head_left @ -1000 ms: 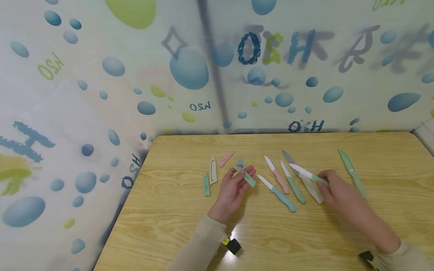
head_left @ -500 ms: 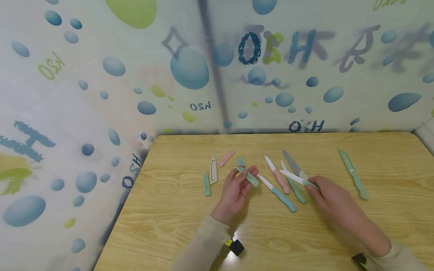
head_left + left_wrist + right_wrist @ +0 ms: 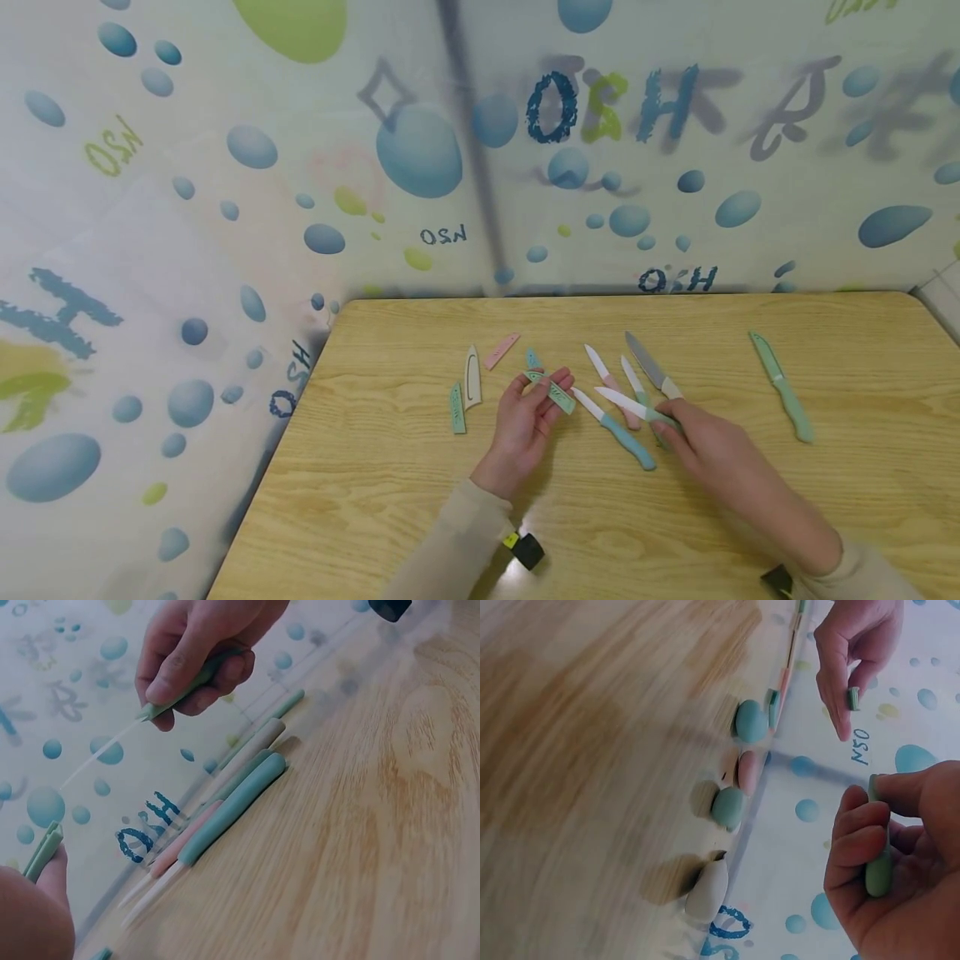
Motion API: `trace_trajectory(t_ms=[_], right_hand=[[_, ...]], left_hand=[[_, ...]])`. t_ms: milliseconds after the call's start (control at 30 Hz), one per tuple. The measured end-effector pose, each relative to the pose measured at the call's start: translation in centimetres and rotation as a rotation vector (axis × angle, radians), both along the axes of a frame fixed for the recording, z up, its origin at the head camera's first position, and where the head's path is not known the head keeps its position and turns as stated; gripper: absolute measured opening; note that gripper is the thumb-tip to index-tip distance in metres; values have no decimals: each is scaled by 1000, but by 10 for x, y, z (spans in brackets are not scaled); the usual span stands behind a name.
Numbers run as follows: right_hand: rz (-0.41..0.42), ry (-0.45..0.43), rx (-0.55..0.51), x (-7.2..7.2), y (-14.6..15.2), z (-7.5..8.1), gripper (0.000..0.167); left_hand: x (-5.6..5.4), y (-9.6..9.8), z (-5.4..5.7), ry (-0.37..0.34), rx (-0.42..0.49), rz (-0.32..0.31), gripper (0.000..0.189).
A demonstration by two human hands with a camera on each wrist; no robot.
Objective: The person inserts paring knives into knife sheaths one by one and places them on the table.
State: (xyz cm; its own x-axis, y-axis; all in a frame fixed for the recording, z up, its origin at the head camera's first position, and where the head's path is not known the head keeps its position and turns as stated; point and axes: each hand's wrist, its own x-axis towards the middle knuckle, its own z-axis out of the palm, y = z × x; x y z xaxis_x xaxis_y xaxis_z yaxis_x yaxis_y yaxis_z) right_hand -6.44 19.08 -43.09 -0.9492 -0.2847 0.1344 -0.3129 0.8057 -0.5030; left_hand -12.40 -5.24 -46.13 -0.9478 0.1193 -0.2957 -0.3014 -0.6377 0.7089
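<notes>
My left hand (image 3: 519, 429) pinches a green blade sheath (image 3: 561, 398) between thumb and fingers, its open end toward the right. In my right hand (image 3: 716, 446) is a green-handled knife (image 3: 624, 402) with a white blade, raised over the other knives and pointing left toward the sheath. A gap separates the blade tip from the sheath; the left wrist view shows both, the knife (image 3: 105, 756) and the sheath (image 3: 45, 853). The right wrist view shows my fingers curled round the green handle (image 3: 879, 874).
Below lie a blue-handled knife (image 3: 628, 443), a pink-handled knife (image 3: 600, 362), another green-handled knife (image 3: 630, 375) and a grey-bladed knife (image 3: 647, 358). A sheathed green knife (image 3: 783, 392) lies right. Pink (image 3: 502, 352), cream (image 3: 472, 379), green (image 3: 457, 408) and blue (image 3: 532, 358) sheaths lie left.
My right hand has carried the knife left and slightly down, nearer the sheath. My left hand has shifted slightly right with the sheath.
</notes>
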Motion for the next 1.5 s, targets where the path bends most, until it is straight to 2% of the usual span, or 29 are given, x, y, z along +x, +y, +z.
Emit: trace_trajectory(t_ms=[200,300,600,700,833,933,1167,1500], right_hand=[[32,26,-22,2,-9,-1,10],[36,40,-24,3,-12,-2,10],[36,57,-25,5,-14,-3,15],[39,69,-24,6,-15,-4,14],[36,39,-21,5,-17,-4,13],[31,19,-14,5,-18,-3,13],[31,50,-3,5,-21,-4,12],[19,16,-2,5,-26,-1,12]], left_hand=[[2,2,0,17,-15,3,29],[2,3,0,31,-24,7,35],[4,6,3,45,-8,30,38],[4,7,3,47,-1,45,38],[4,8,2,59,-1,65,33],[5,9,2,73,1,68,30],[7,11,3,85,15,67,27],[8,13,2,82,27,71,28]])
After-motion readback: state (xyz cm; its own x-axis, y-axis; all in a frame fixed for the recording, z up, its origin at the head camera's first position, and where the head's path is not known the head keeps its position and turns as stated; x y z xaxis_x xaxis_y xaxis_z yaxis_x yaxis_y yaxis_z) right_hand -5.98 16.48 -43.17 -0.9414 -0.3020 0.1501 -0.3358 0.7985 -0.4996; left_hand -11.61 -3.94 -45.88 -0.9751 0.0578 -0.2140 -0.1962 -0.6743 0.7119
